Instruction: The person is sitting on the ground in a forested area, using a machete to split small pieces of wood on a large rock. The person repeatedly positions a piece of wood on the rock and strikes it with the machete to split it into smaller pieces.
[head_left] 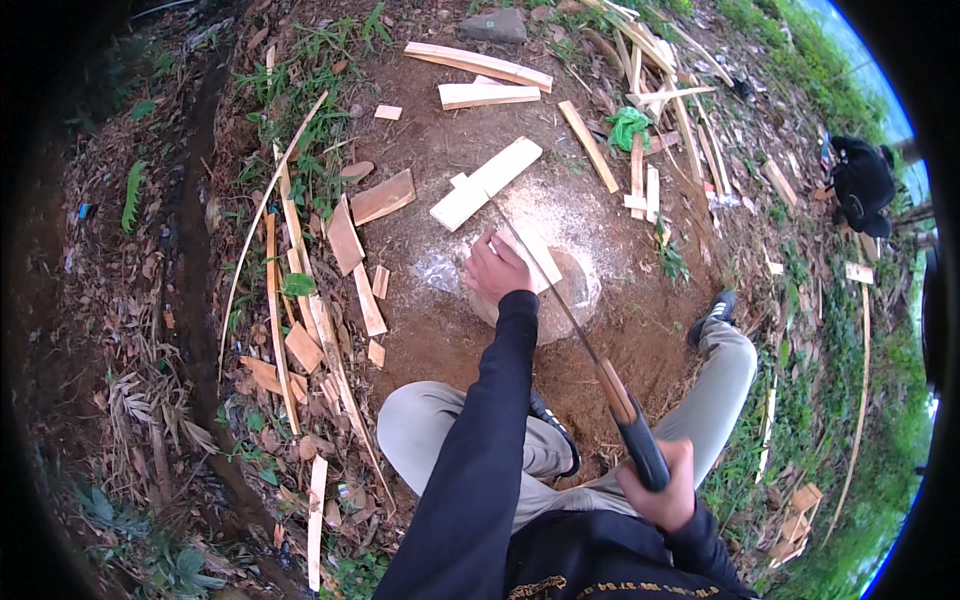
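Note:
My right hand point(665, 485) is wrapped round the black end of a long-bladed tool point(620, 395), which has a brown wooden section ahead of it. Its thin dark blade is seen edge-on, so I cannot tell whether it is a saw or a machete. The blade runs forward and left across a short pale wood piece point(537, 262) on a round stump point(575, 290). My left hand point(497, 268) grips that piece at its left side, fingers bent; the fingertips are partly hidden. Just beyond, a wider pale board point(490, 182) lies on the ground near the blade tip.
Pale sawdust or shavings point(590, 215) cover the soil round the stump. Brown boards point(383, 197) and long strips point(300, 260) lie on the left, with more planks point(480, 67) ahead. A green plastic bag point(628, 127) sits by a wood pile. A dark-clothed person point(862, 185) is far right.

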